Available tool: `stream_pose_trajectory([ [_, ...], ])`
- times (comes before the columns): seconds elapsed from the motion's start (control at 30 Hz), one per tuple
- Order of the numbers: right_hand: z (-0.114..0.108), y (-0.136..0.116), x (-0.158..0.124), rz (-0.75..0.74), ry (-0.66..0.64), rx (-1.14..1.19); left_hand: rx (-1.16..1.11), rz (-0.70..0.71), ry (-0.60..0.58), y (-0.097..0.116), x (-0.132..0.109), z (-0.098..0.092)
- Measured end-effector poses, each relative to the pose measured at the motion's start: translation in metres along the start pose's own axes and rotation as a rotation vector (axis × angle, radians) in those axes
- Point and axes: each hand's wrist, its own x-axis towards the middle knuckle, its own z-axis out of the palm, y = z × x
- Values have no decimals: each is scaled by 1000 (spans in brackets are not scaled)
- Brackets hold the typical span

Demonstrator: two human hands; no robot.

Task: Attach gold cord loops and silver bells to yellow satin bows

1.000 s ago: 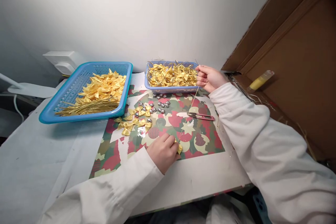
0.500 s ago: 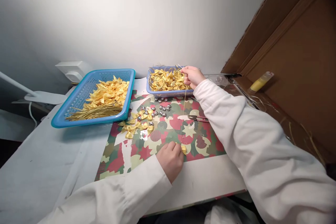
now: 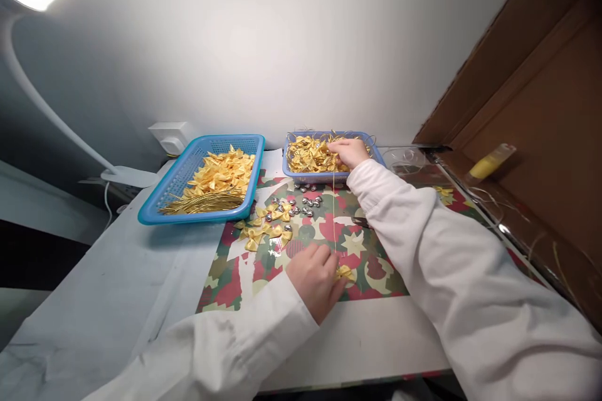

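My left hand (image 3: 316,279) is closed near the front of the patterned sheet, its fingers on a small yellow ribbon bow (image 3: 346,273) that shows past the fingertips. A thin gold thread (image 3: 334,213) runs taut from there up to my right hand (image 3: 348,153), which pinches its upper end in front of the blue-purple tray (image 3: 324,178). Gold bows with looped cords (image 3: 308,153) fill that tray. To the left of the thread lie loose yellow bows (image 3: 253,239) and several small silver bells (image 3: 309,203). Dark snips (image 3: 361,222) are partly hidden by my right forearm.
A blue basket (image 3: 197,220) at left holds yellow bows (image 3: 223,169) and a bundle of gold cords (image 3: 207,202). Behind it stand a white lamp (image 3: 56,119) and a white box (image 3: 170,136). At right, a cardboard panel (image 3: 531,75) rises beside a yellow tube (image 3: 491,161).
My view has shifted, bringing the lamp's lit head into sight. My right hand has come down closer to my left hand, with the thread still stretched between them.
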Motion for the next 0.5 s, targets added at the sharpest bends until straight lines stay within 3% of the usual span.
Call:
stream_pose_trajectory([
  [0.17,-9,4,-5,-111,163,-75,140,-317,-276,-42,-10,-29],
  [0.27,-15,1,-20,-206,222,-93,168,-374,-208,-75,-27,-44],
  [0.37,-18,-3,-37,-301,227,-86,218,-403,105,-116,-33,-74],
  [0.4,-18,-4,-42,-326,213,-79,273,-459,146,-132,-30,-87],
  [0.43,-17,-5,-47,-349,191,-71,332,-558,144,-148,-25,-99],
  [0.5,-14,-7,-56,-387,139,-52,339,-700,-94,-180,-13,-117],
])
